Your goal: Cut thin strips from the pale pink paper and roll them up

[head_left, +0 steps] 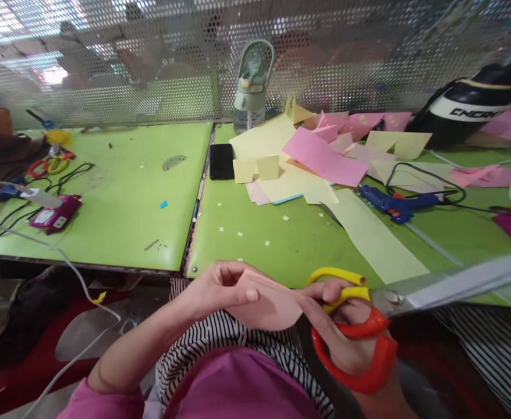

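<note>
A folded piece of pink paper [268,308] with a curved lower edge is held over my lap, just in front of the table edge. My left hand [227,291] grips its left side, thumb on top. My right hand [343,326] has the scissors [380,326] hooked on it, with red and yellow handles around the fingers and the blades pointing right, away from the paper. Fingertips of that same hand touch the paper's right end. Small pale paper scraps [267,243] lie on the green table [247,256] beyond my hands.
Pink and yellow paper sheets [325,157] are heaped at the back. Nearby are a phone [222,162], a clear water bottle [250,99], a blue glue gun [397,203] with its cord and a black bottle [465,110]. On the left table sits a purple power socket [55,214].
</note>
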Demonstrator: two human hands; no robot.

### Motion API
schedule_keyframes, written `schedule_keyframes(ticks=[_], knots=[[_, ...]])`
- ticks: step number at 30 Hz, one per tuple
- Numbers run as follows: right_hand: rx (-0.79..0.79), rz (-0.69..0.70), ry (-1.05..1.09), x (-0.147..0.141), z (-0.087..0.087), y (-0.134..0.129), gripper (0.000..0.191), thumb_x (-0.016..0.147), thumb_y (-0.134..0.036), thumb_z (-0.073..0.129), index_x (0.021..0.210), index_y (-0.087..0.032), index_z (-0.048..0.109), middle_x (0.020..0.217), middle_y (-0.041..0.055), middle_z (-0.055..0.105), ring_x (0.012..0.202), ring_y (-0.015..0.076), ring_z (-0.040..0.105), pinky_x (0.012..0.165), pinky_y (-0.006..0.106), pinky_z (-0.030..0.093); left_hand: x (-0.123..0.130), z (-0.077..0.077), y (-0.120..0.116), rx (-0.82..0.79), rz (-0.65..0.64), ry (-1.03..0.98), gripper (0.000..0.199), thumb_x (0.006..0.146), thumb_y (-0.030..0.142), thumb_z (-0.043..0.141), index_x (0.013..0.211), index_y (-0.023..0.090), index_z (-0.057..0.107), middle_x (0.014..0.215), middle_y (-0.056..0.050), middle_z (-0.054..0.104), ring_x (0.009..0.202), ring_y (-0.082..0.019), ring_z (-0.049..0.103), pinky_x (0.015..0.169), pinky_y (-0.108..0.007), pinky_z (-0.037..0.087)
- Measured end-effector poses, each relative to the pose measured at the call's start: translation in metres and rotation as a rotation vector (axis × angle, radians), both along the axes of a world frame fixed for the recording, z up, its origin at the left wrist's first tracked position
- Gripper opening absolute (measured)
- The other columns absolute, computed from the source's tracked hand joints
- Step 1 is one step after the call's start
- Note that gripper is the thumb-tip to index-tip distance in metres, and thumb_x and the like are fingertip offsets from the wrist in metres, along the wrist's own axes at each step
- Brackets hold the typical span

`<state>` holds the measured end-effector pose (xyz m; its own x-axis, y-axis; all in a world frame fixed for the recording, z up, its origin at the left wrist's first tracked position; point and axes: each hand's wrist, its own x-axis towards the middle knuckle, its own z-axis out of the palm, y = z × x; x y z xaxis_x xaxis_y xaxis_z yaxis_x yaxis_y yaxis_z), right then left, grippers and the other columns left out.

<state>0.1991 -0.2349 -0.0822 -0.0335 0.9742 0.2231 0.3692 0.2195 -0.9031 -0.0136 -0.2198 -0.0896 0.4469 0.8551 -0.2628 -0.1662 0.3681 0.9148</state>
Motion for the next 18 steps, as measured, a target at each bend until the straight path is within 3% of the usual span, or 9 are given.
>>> schedule_keyframes(ticks=[2,5,12,15,18], knots=[[0.000,0.020,0.010,-0.002,0.005,0.002,0.021,0.081,-0.034,0.067,0.069,-0.025,0.051,0.063,0.0016,0.064,0.060,0.0175,0.065,0.059,0.028,0.058,0.002,-0.002,0.001,-0.036,0.027,0.018,0.041,0.063,0.047,0.086,0.086,0.014,0.078,0.074,-0.005,0.072,0.061,-0.011,0.060,0.056,-0.019,0.045],[-0.037,0.015,0.153,-0.007,0.008,0.004,0.030,0.077,-0.044,0.073,0.072,-0.026,0.050,0.065,-0.0006,0.060,0.062,0.0153,0.063,0.058,0.024,0.057,0.005,-0.001,0.002,-0.058,0.042,0.049,0.032,0.069,0.043,0.083,0.082,0.014,0.079,0.071,-0.005,0.072,0.057,-0.010,0.059,0.054,-0.019,0.045],[-0.250,0.066,0.248,-0.005,0.006,0.004,0.037,0.063,-0.049,0.082,0.072,-0.026,0.055,0.066,-0.0008,0.059,0.063,0.0165,0.061,0.063,0.027,0.056,0.003,0.008,0.006,0.075,0.044,0.054,0.020,0.076,0.037,0.079,0.087,0.020,0.080,0.086,-0.006,0.077,0.074,-0.013,0.066,0.066,-0.021,0.051],[-0.473,0.107,0.214,0.011,0.010,0.009,0.031,0.063,-0.048,0.079,0.071,-0.025,0.059,0.063,-0.0014,0.060,0.056,0.0140,0.056,0.053,0.023,0.051,-0.008,0.011,0.009,0.117,0.109,0.100,0.018,0.076,0.038,0.079,0.084,0.022,0.080,0.083,-0.005,0.077,0.072,-0.012,0.065,0.064,-0.019,0.049],[-0.867,0.205,0.094,0.032,0.010,0.014,0.036,0.078,-0.052,0.056,0.059,-0.023,0.062,0.045,-0.0004,0.051,0.042,0.0123,0.048,0.041,0.023,0.043,-0.023,0.017,0.014,0.172,0.149,0.104,0.015,0.076,0.036,0.080,0.085,0.024,0.080,0.082,-0.004,0.077,0.072,-0.010,0.066,0.064,-0.017,0.049]])
